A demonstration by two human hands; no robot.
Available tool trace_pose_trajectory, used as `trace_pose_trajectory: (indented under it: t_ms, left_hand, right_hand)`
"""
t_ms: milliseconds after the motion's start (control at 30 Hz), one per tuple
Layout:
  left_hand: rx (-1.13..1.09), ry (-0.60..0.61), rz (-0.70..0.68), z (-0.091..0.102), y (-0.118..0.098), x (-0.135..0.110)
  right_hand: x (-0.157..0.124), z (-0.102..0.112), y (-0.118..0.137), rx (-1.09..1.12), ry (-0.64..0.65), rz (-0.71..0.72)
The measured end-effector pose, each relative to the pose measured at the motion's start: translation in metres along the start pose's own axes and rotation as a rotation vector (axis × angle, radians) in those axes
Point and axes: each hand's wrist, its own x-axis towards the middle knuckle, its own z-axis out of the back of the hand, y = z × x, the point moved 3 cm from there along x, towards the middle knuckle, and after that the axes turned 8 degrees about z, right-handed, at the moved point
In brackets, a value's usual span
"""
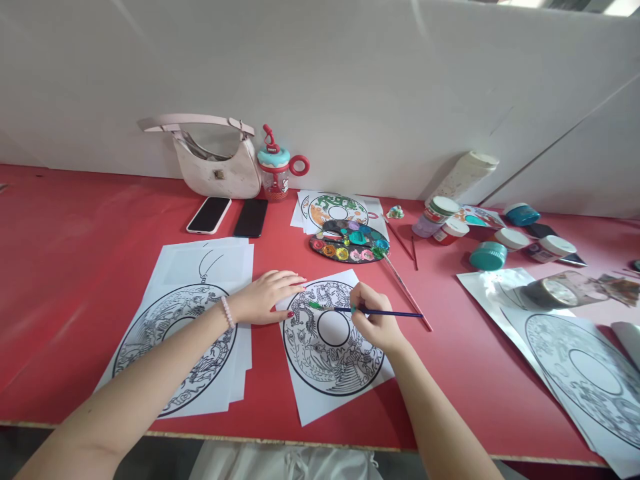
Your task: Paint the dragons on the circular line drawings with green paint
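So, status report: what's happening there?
Right fingers gripping slim blue-handled, green-tipped paintbrush. Left fingers across left edge of white paper sheet with black circular drawing. Nothing else covering it.

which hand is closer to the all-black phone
Left. The left hand lies below the all-black phone in the picture, reaching onto the dragon-and-phoenix line drawing; the right hand is farther off to the right, holding a blue-handled paintbrush.

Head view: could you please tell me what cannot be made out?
In the head view:
Middle printed sheet: drawing partly hidden by the right hand.
Left printed sheet: part hidden by the left forearm.
Right printed sheet: far side cut off by the right edge.
Paint jars: label lettering too small to read.
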Motion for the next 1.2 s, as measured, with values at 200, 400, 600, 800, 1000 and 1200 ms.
trace_pose_trajectory:
  t_ms: [200,400,600,800,1000,1200]
  left_hand:
    - [0.004,0.004,-0.006,-0.0024,0.0020,0.0003]
    - [-0.002,-0.001,-0.005,-0.0018,0.0016,-0.0002]
    - [-0.022,-0.006,-0.014,-0.0011,0.0010,0.0000]
    - [-0.009,0.004,-0.003,-0.0002,0.0003,0.0001]
    - [-0.001,0.005,-0.007,-0.0004,0.0002,-0.0001]
    - [-0.004,0.004,-0.007,0.0000,-0.0006,0.0001]
  right_hand:
    - [-0.0006,0.0014,0.0004,0.000,-0.022,-0.016]
    - [-0.0006,0.0042,-0.0020,0.013,-0.017,-0.052]
    - [-0.0003,0.0040,-0.0010,0.015,-0.020,-0.048]
    - [-0.0006,0.0051,-0.0018,-0.009,-0.015,-0.053]
    - [-0.0008,0.0049,-0.0017,-0.003,-0.021,-0.044]
    - [-0.0001,0.0053,-0.0013,-0.018,-0.024,-0.063]
